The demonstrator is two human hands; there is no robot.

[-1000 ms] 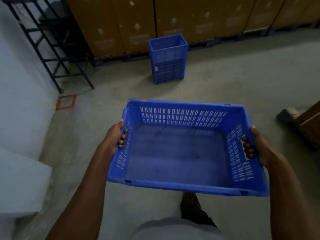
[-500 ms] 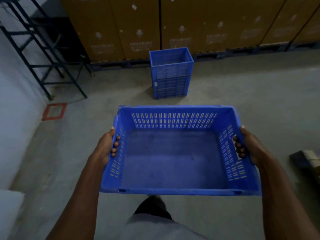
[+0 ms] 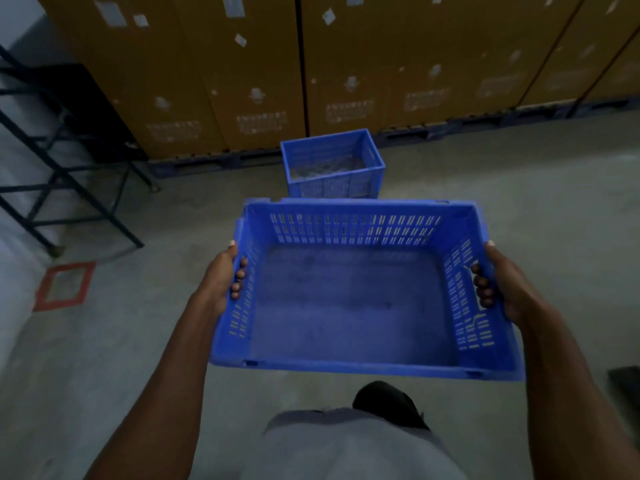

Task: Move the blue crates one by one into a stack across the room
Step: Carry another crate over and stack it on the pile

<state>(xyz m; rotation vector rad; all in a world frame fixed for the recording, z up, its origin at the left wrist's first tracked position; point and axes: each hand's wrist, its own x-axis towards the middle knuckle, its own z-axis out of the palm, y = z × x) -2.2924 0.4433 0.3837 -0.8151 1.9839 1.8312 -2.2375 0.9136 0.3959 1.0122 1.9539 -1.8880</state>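
Note:
An empty blue slotted crate (image 3: pixel 349 306) is carried level in front of me, above the floor. My left hand (image 3: pixel 221 277) grips its left wall, with the fingers curled through the handle slot. On the opposite wall my right hand (image 3: pixel 502 284) grips the same way. Straight ahead, a stack of blue crates (image 3: pixel 332 164) stands on the floor against the cardboard boxes; the carried crate's far rim hides the stack's lower part.
A wall of tall brown cardboard boxes (image 3: pixel 263 74) on dark pallets runs across the back. A black metal rack (image 3: pixel 52 174) stands at the left. A red square outline (image 3: pixel 64 285) marks the concrete floor beside a white wall. My dark shoe (image 3: pixel 388 403) shows below the crate.
The stack of crates and the boxes have come closer and larger in view as I walk toward them. Both hands keep the same hold on the carried crate.

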